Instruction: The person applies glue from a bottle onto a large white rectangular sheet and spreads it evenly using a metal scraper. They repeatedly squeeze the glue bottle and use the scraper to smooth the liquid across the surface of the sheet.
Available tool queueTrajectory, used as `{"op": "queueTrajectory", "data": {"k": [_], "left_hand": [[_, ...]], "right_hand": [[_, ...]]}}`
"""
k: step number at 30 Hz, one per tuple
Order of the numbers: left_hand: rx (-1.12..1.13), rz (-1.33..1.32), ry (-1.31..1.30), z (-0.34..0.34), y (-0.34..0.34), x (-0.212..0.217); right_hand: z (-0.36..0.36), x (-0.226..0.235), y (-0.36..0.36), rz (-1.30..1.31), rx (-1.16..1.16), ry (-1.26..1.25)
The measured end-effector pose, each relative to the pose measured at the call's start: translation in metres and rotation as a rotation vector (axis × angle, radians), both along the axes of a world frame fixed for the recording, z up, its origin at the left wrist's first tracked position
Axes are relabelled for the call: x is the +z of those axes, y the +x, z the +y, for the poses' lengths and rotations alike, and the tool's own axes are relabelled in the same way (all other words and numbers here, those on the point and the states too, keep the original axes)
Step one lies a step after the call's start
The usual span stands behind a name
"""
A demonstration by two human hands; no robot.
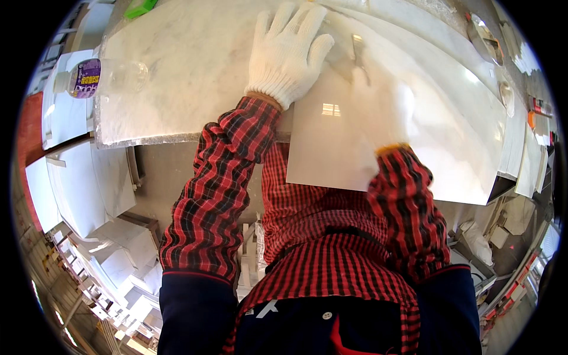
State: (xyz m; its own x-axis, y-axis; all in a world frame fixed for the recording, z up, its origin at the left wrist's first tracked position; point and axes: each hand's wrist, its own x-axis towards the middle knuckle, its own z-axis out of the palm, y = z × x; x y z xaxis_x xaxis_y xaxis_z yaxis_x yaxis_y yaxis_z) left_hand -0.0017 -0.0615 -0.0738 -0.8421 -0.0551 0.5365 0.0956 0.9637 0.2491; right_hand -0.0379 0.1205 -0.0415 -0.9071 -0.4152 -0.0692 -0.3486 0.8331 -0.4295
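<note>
My left hand (287, 56), in a white knitted glove, lies flat with fingers spread at the left edge of a glossy white marble-look slab (334, 154). My right hand (384, 112), also in a white glove with an orange cuff edge, is smeared by motion over the same slab. A thin scraper-like tool (357, 50) with a shiny end sticks out beyond its fingers, which look closed around it. Blur hides the exact grip and the tool's full shape. The glossy slab overlaps a larger veined stone slab (177, 89) and juts toward my body.
On the large slab's left end lies a clear plastic bottle (89, 78) with a purple label. A green object (139, 8) sits at the far left edge. A bowl-like container (484, 39) stands at far right. Stacked white panels (83, 183) are at left; a white bag (475, 242) lies lower right.
</note>
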Motion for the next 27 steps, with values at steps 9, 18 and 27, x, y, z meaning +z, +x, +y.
{"op": "queueTrajectory", "data": {"k": [9, 18, 27], "left_hand": [[0.019, -0.034, 0.024, 0.003, 0.005, 0.001], [0.039, -0.038, 0.04, 0.004, 0.006, 0.005], [0.089, 0.046, 0.025, 0.003, 0.015, 0.007]], "right_hand": [[0.012, -0.01, 0.008, 0.177, 0.078, -0.1], [0.026, 0.005, 0.011, -0.005, -0.075, -0.18], [0.102, 0.007, 0.019, -0.129, -0.387, -0.389]]}}
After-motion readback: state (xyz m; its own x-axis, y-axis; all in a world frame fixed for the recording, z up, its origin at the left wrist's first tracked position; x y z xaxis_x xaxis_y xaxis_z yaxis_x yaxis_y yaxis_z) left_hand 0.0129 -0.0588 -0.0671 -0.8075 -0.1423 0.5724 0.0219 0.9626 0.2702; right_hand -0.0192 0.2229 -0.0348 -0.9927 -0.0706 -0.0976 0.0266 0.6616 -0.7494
